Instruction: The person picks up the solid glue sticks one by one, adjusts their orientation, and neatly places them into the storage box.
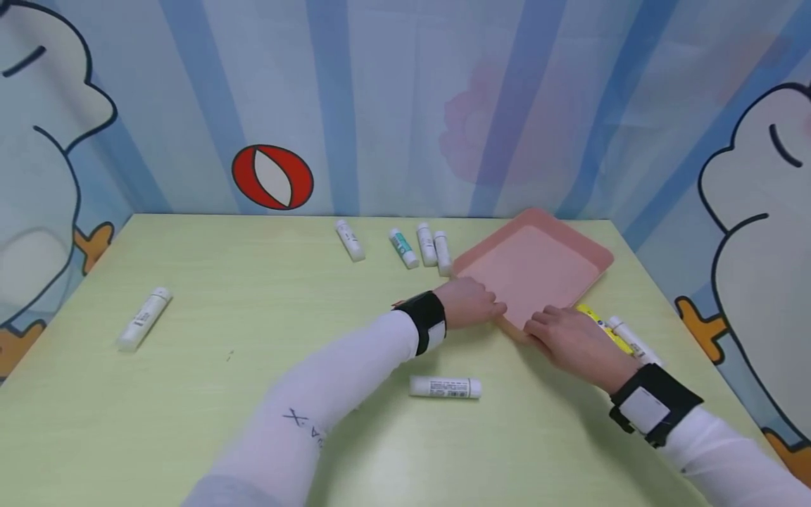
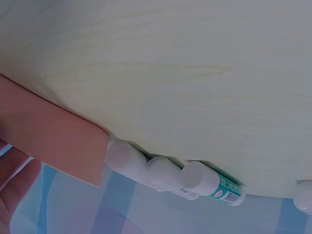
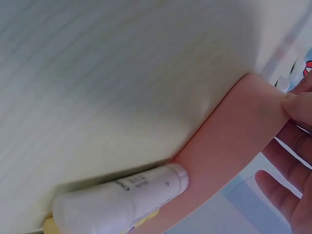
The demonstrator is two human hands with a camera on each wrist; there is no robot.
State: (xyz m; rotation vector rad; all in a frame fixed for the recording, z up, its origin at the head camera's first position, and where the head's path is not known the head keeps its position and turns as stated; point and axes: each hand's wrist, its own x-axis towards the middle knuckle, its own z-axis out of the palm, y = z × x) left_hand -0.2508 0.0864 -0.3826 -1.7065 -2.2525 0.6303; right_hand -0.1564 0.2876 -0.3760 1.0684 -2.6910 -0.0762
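A shallow pink tray [image 1: 538,264] lies at the right of the table, turned so one corner points toward me. At its near left side my left hand [image 1: 471,303] holds the rim, fingers over the wall. My right hand [image 1: 579,345] pinches the rim by the near corner. In the right wrist view, the thumb presses outside the pink wall [image 3: 229,131], with fingers on the inner side. Beside the right hand lie a white tube [image 1: 633,341] and a yellow item [image 1: 605,329], partly hidden. Against the tray's left corner rests another white tube [image 1: 443,253].
More white capped tubes lie about: one beside the tray-side tube [image 1: 426,244], a green-labelled tube [image 1: 403,248], one at the back [image 1: 350,240], one at far left [image 1: 144,319], and one in front [image 1: 445,387]. A printed curtain [image 1: 393,105] stands behind the table [image 1: 253,394].
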